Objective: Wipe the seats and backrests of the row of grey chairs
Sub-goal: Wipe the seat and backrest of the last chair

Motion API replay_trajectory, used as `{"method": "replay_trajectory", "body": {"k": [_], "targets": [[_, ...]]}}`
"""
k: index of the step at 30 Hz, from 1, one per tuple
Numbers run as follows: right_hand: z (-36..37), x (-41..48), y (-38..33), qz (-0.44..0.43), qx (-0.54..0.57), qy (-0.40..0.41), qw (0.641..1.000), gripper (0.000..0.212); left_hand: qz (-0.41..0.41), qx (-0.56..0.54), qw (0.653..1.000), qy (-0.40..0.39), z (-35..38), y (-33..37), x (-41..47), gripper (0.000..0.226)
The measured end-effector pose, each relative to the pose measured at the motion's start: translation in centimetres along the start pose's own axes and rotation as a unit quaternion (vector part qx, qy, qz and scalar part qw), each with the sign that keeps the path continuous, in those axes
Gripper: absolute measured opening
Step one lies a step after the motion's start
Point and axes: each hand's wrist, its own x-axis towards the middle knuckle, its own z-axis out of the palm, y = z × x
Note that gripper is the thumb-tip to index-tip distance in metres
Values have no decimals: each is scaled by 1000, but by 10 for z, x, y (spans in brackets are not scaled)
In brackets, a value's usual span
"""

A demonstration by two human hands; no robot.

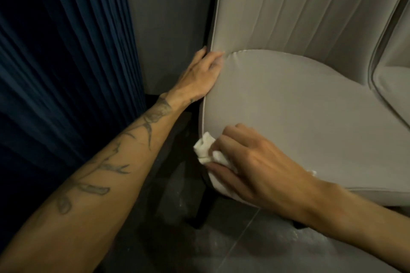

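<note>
Gripping a bunched white cloth (207,148), the right hand (261,162) presses it on the front left edge of the grey seat (299,106). The left hand (199,75) rests, fingers relaxed, on the seat's left rim below the ribbed backrest (299,6).

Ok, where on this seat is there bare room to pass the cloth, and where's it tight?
The seat is bare across its middle and right, bordered by the backrest behind and the next chair to the right. The left edge is crowded: the left hand rests at the back corner, the right hand grips the cloth at the front corner.
</note>
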Motion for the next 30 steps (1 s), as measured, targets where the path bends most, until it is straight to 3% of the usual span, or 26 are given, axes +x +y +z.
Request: {"method": "replay_trajectory", "body": {"k": [5, 11, 18, 21, 24, 30], "targets": [[-18, -50, 18, 18, 10, 4, 1000, 20, -25, 5, 1000, 10, 11, 7, -9, 49], [6, -8, -10, -21, -48, 7, 999, 30, -24, 35, 999, 27, 12, 11, -10, 50], [-25, -92, 38, 27, -21, 24, 999, 22, -15, 32, 999, 34, 16, 5, -7, 49], [-11, -66, 19, 42, 3, 44, 998, 22, -17, 35, 999, 34, 17, 4, -6, 49], [9, -35, 2, 4, -34, 57, 998, 30, -12, 48, 998, 26, 16, -2, -3, 50], [-29, -122, 67, 25, -24, 31, 999, 25, -2, 73, 997, 20, 16, -10, 2, 53]]}}
